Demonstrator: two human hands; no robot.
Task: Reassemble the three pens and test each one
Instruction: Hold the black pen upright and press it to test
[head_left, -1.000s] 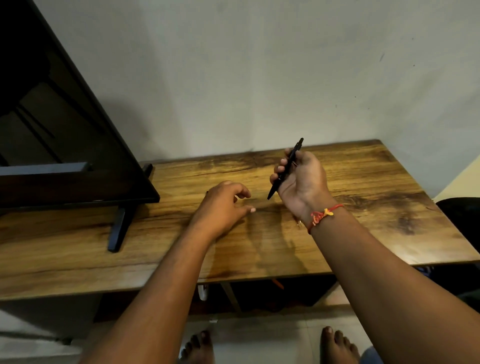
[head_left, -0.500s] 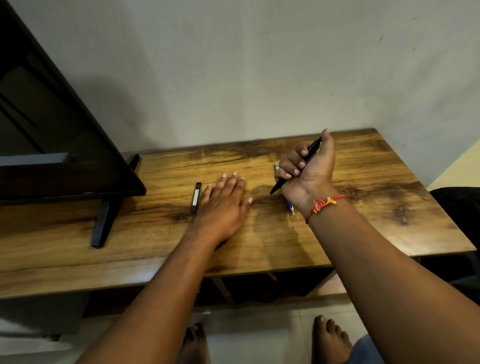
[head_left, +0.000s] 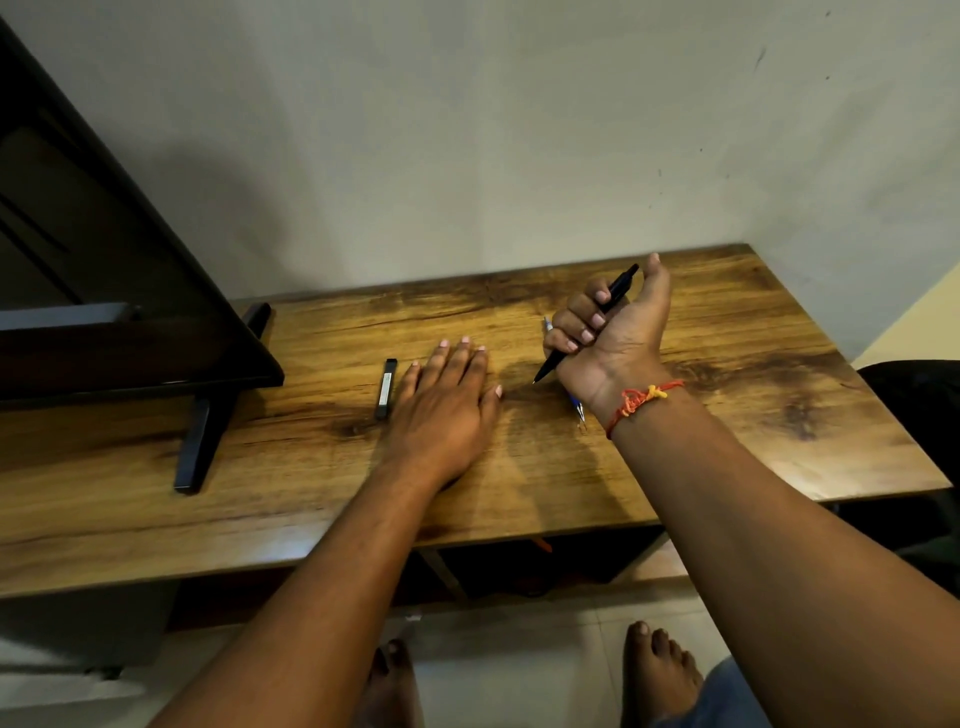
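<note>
Right hand (head_left: 618, 332): curled round black pen (head_left: 621, 285), tip near table (head_left: 727, 415).
Left hand (head_left: 447, 405): flat, fingers straight, mid-table.
Risk: wrist may knock the blue pen (head_left: 575, 405) beneath it, rolling it off the near edge.

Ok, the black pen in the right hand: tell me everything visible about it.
The black pen is slim, all dark, plastic by the look, seemingly in one piece. The right hand grips it, fingers curled round its middle. It slants, pointed tip down-left near the table, blunt end up beside the thumb.
</note>
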